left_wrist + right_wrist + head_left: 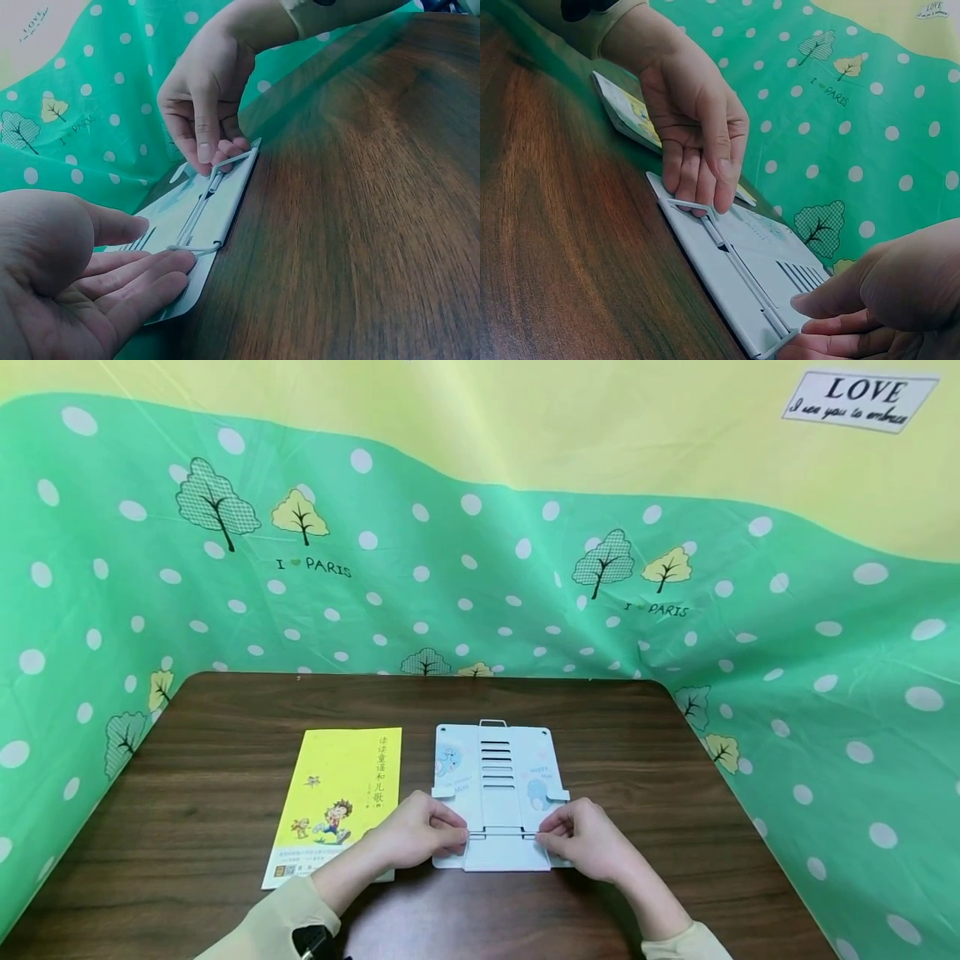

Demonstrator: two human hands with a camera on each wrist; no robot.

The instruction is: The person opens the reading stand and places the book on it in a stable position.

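A white metal book stand lies flat on the table, with slots down its middle and pale blue cartoon prints. A thin wire bar crosses its lower part, its ends slightly raised from the panel. My left hand holds the left end of this wire with its fingertips. At the opposite end, my right hand grips the wire between thumb and fingers. Both wrist views show the fingertips at the wire's bent corners. The underside of the stand is hidden.
A yellow children's book lies left of the stand, partly behind my left forearm. The dark wooden table ends at a green and yellow polka-dot cloth that hangs around its back and sides.
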